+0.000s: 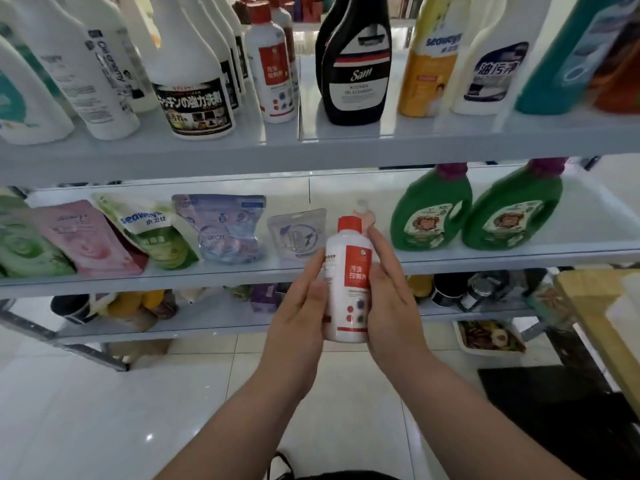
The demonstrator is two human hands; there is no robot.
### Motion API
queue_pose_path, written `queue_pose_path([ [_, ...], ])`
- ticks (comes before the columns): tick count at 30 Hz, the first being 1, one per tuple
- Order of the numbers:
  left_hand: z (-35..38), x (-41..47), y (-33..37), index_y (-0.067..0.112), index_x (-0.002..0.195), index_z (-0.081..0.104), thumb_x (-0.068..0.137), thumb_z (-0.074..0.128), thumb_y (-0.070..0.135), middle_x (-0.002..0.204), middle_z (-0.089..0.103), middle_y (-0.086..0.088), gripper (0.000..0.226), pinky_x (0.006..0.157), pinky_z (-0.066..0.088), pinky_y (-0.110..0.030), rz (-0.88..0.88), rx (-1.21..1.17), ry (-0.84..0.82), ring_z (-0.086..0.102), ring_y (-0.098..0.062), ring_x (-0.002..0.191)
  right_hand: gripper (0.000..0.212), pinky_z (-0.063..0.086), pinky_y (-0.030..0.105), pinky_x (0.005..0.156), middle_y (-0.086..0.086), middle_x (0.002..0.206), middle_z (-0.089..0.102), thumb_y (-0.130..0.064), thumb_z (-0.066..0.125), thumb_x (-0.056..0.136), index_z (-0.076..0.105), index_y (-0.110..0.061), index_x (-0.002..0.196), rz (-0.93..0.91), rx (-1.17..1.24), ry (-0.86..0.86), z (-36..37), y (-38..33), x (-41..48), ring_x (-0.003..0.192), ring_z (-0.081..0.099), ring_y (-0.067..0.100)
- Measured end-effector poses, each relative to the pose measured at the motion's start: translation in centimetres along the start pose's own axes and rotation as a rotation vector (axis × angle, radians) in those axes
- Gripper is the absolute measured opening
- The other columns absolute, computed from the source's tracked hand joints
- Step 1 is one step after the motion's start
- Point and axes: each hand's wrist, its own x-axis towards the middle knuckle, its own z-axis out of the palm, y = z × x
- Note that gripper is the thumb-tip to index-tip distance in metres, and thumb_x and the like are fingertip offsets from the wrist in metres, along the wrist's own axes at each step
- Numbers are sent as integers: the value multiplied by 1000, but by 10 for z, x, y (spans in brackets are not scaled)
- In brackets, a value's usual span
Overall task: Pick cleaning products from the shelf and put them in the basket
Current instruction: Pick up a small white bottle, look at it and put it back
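I hold a white bottle (346, 289) with a red cap and a red label upright between both hands, in front of the middle shelf (207, 277). My left hand (298, 313) presses its left side with straight fingers. My right hand (391, 299) grips its right side, thumb on the label edge and fingers reaching up to the cap. A matching white bottle (273, 67) stands on the top shelf (381, 147). No basket is in view.
The top shelf carries white spray bottles (194, 81), a black bottle (353, 71) and a yellow bottle (427, 71). Refill pouches (221, 230) and two green jugs (433, 213) sit on the middle shelf. A wooden table edge (595, 327) is at the right, over white floor tiles.
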Motion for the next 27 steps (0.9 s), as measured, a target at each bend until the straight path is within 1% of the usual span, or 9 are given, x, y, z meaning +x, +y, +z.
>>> queue_pose_path([
  [3,22,-13,1,50,140,54,92,60,48,128,71,6,48,83,61,-38,-27,-147,52,71,-20,112,45,62,40,86,-13,131,68,-51,57,97,50,-51,142,61,57,-52,-12,-6,-9,113,71,18],
  [7,51,-29,12,19,142,56,82,62,44,124,73,-13,65,73,61,-41,-372,-497,1,73,-29,109,69,62,29,82,-22,131,63,-56,68,78,42,-60,142,35,-90,-152,-29,-16,-20,110,70,7],
  [10,56,-40,11,13,137,58,101,52,33,119,74,-19,42,71,63,-50,-435,-458,-26,75,-34,102,48,62,27,83,-20,146,52,-44,58,95,46,-70,133,113,-146,-186,-49,-27,-17,110,67,7],
  [13,58,-51,13,12,136,59,107,46,23,118,73,-23,34,66,63,-44,-432,-376,-57,73,-42,104,29,58,43,96,-3,140,62,-34,49,106,60,-52,126,306,-133,-144,-67,-30,-13,110,68,19],
  [17,68,-68,8,9,135,59,106,50,26,119,73,-22,34,62,62,-34,-406,-338,-60,73,-43,103,23,58,34,66,-2,96,79,-39,57,101,80,-40,96,446,-3,-52,-83,-25,-21,87,72,16],
  [19,72,-76,4,10,137,57,100,58,25,120,72,-23,40,63,62,-37,-409,-393,-61,72,-44,105,24,57,35,66,0,97,78,-40,56,102,80,-42,97,441,20,-83,-89,-22,-27,83,73,16],
  [21,73,-81,-2,17,139,53,94,65,18,121,71,-23,47,64,62,-43,-395,-447,-64,73,-43,103,26,59,39,73,0,113,75,-36,52,105,74,-50,106,408,30,-176,-94,-24,-30,91,74,20],
  [23,74,-86,-7,29,136,48,88,67,10,118,72,-17,55,64,62,-45,-327,-365,-18,75,-37,97,32,61,39,79,-8,122,70,-35,53,100,67,-62,108,374,-33,-308,-96,-30,-33,99,74,19],
  [27,72,-90,-15,50,123,44,62,83,33,118,61,16,73,56,60,-34,43,282,131,70,-8,86,46,60,41,93,-26,118,68,-59,66,72,50,-75,111,247,-283,-475,-97,-40,-39,107,69,5],
])
